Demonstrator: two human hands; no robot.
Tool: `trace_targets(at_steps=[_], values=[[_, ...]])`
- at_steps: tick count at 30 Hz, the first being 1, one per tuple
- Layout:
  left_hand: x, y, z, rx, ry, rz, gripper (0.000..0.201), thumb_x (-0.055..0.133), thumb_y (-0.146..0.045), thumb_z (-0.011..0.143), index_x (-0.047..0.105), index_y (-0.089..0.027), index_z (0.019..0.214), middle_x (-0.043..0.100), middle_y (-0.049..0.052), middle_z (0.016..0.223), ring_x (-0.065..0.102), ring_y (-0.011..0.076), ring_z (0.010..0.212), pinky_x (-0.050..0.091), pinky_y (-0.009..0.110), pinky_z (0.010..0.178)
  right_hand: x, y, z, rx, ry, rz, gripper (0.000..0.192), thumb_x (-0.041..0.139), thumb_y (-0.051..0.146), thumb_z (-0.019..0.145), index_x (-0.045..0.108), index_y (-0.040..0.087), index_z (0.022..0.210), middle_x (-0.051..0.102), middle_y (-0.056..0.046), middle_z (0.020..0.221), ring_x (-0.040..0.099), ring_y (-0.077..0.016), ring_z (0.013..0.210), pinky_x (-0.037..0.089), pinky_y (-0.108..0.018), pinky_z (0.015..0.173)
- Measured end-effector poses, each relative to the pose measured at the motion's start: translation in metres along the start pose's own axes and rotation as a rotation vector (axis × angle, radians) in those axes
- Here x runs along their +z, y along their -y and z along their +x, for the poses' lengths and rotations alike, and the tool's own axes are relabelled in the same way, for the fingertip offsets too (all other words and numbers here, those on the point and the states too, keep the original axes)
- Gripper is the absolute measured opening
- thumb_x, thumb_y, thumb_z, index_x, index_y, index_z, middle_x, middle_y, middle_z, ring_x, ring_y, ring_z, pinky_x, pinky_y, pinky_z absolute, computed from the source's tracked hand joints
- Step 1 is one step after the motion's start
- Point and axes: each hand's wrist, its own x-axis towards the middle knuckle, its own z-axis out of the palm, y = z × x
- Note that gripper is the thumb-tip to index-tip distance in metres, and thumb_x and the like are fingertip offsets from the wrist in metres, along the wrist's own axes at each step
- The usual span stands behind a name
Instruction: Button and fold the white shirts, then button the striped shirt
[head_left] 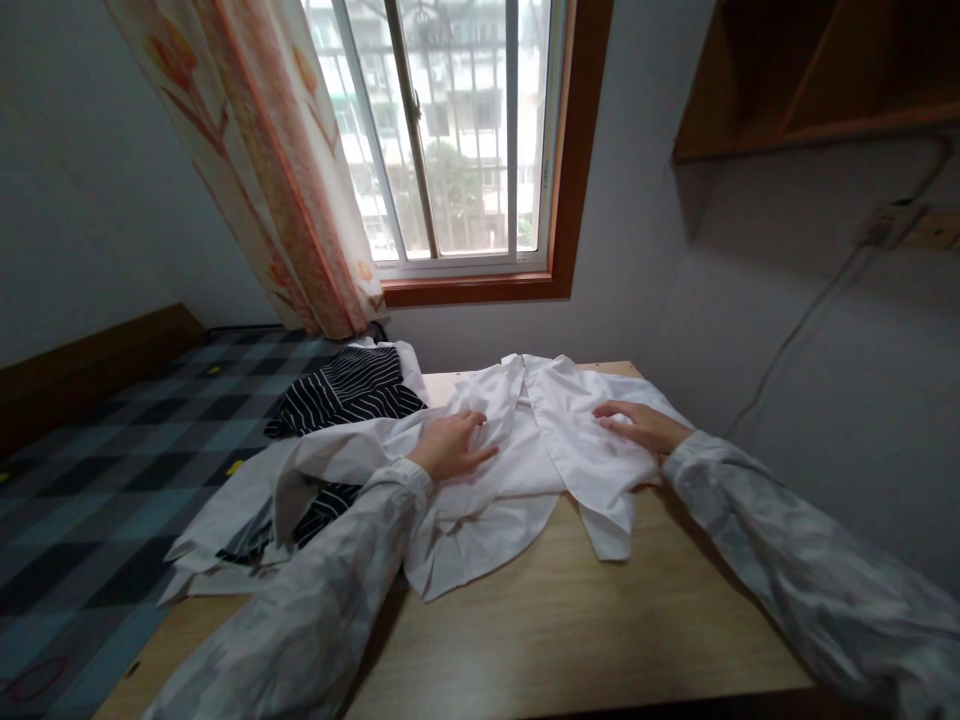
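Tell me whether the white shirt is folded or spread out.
Spread out, not folded: the white shirt lies open and rumpled on the table, left hand and right hand pressed flat on it.

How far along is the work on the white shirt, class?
Done: the white shirt lies spread on the table. In hand: left hand and right hand press flat on it. Left: no fold shows yet; the striped garment lies untouched beside it.

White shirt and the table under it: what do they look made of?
White shirt: thin woven fabric, likely cotton or a blend; matte, creases softly under the left hand and right hand. Table: pale wood-grain surface with faint sheen, possibly laminate rather than solid wood.
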Motion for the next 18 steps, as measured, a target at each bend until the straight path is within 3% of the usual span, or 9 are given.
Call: trace_targets(at_steps=[2,5,9,11,15,16,18], values=[[0.015,-0.015,0.012,-0.075,0.057,0.102,0.049,0.074,-0.054,0.093,0.07,-0.018,0.126,0.075,0.017,0.125,0.075,0.0348,0.107,0.057,0.042,0.089,0.022,0.022,0.013,-0.068,-0.073,-0.159,0.046,0.067,0.058,0.098,0.078,0.023,0.127,0.077,-0.014,0.137,0.07,-0.0353,0.129,0.049,-0.048,0.117],[0.034,-0.029,0.02,-0.109,0.076,0.139,0.021,0.063,-0.032,0.1,0.072,-0.017,0.113,0.075,0.017,0.12,0.075,0.0335,0.107,0.056,0.04,0.086,0.059,0.048,0.021,-0.132,-0.117,-0.337,0.051,0.072,0.058,0.098,0.073,0.019,0.131,0.076,-0.017,0.131,0.071,-0.0345,0.121,0.053,-0.045,0.109],[0.036,-0.033,0.006,-0.136,0.129,0.133,0.017,0.059,-0.021,0.099,0.075,-0.02,0.105,0.08,0.014,0.111,0.078,0.0303,0.1,0.054,0.037,0.084,0.085,0.06,0.008,-0.153,-0.111,-0.453,0.041,0.072,0.052,0.1,0.073,0.017,0.121,0.073,-0.018,0.122,0.069,-0.0332,0.116,0.052,-0.042,0.103],[0.026,-0.033,-0.005,-0.14,0.209,0.116,0.016,0.064,-0.029,0.098,0.077,-0.021,0.097,0.081,0.013,0.102,0.078,0.0307,0.093,0.053,0.036,0.079,0.08,0.058,-0.002,-0.182,-0.033,-0.417,0.036,0.074,0.048,0.099,0.073,0.018,0.118,0.074,-0.016,0.119,0.068,-0.032,0.114,0.051,-0.04,0.103],[-0.005,-0.037,-0.008,-0.049,0.42,0.049,0.038,0.073,-0.061,0.093,0.081,-0.024,0.089,0.08,0.008,0.083,0.074,0.0265,0.076,0.052,0.034,0.074,0.046,0.053,-0.007,-0.145,0.285,-0.226,0.039,0.076,0.051,0.095,0.077,0.022,0.12,0.077,-0.012,0.119,0.072,-0.0282,0.105,0.054,-0.036,0.094],[-0.011,-0.039,-0.002,-0.04,0.402,0.053,0.042,0.073,-0.066,0.092,0.081,-0.025,0.091,0.08,0.007,0.083,0.074,0.0257,0.075,0.052,0.033,0.074,0.037,0.054,-0.003,-0.106,0.351,-0.189,0.04,0.076,0.054,0.095,0.078,0.023,0.12,0.079,-0.01,0.117,0.074,-0.0275,0.103,0.055,-0.035,0.091],[-0.016,-0.046,0.016,-0.05,0.239,0.064,0.041,0.07,-0.065,0.095,0.081,-0.025,0.099,0.082,0.007,0.091,0.075,0.0255,0.081,0.052,0.033,0.077,0.023,0.06,0.014,-0.041,0.396,-0.157,0.04,0.074,0.057,0.097,0.08,0.025,0.12,0.081,-0.008,0.113,0.076,-0.0261,0.099,0.056,-0.032,0.086]])
